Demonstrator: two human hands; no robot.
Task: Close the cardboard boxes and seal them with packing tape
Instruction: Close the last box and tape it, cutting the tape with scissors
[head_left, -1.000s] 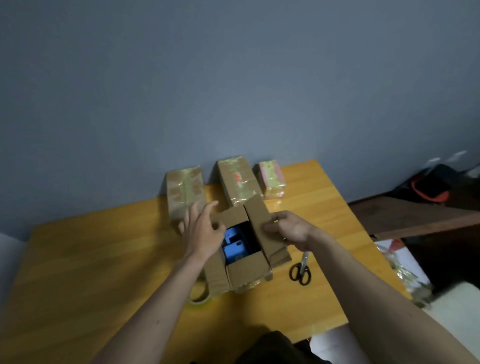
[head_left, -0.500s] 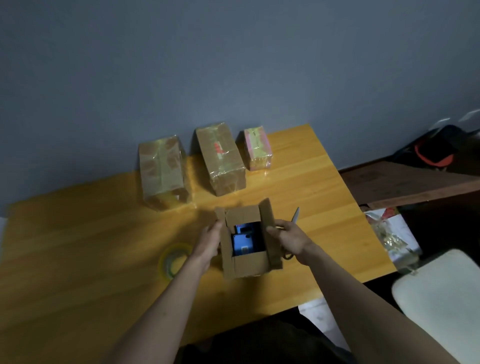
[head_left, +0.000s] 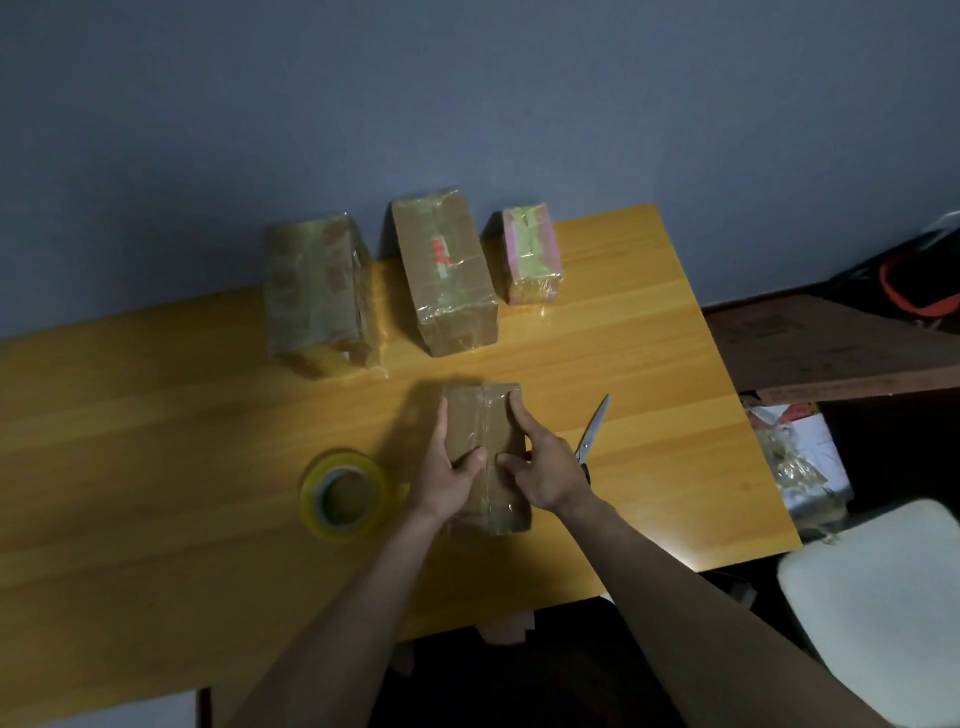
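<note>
A small brown cardboard box (head_left: 485, 426) lies on the yellow wooden table (head_left: 156, 441) with its flaps folded down and old shiny tape along its top seam. My left hand (head_left: 447, 478) holds its left side, fingers along the edge and thumb pressing on the top. My right hand (head_left: 540, 467) holds its right side in the same way, thumb on the top. A roll of yellowish packing tape (head_left: 344, 488) lies flat on the table just left of my left hand. Scissors (head_left: 592, 431) lie just right of my right hand.
Three taped boxes stand at the back by the wall: a large brown one (head_left: 317, 291), a long brown one (head_left: 447, 270) and a small pink one (head_left: 532, 254). A white seat (head_left: 872, 597) and clutter (head_left: 800, 457) sit off the table's right edge.
The box's flaps were open, showing blue contents; now they are folded down flat. Both hands moved from the flaps to the box's sides and top. The view tilted down.
</note>
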